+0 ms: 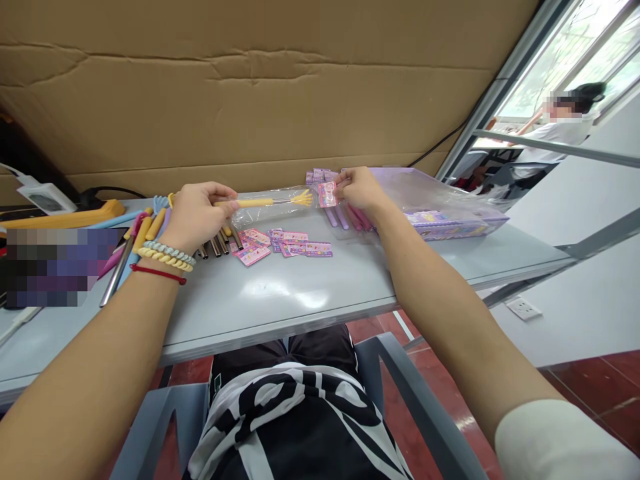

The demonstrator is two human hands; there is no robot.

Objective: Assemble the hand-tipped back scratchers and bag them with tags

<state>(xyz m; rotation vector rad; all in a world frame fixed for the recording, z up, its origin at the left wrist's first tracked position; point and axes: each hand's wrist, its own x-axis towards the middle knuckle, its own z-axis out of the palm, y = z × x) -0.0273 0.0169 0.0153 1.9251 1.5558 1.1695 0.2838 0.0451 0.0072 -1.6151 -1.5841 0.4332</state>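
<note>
My left hand [193,212] is closed on the yellow handle of a small back scratcher [257,202], whose hand-shaped yellow end points right. A clear plastic bag [265,217] stretches along the scratcher; whether it is around or behind it I cannot tell. My right hand [361,190] pinches a small pink printed card [327,195] just beyond the scratcher's tip. Below the bag, several pink and purple cards [295,241] lie loose on the grey table [280,293]. Metal rods with yellow grips [219,244] are partly hidden beside my left hand.
A purple box with clear wrapping [450,223] stands at the right, beside purple and pink sticks [341,217]. More yellow and blue handles [143,233] and a white charger [49,201] are at the left. Cardboard [275,107] walls the back. Another person [560,137] sits far right.
</note>
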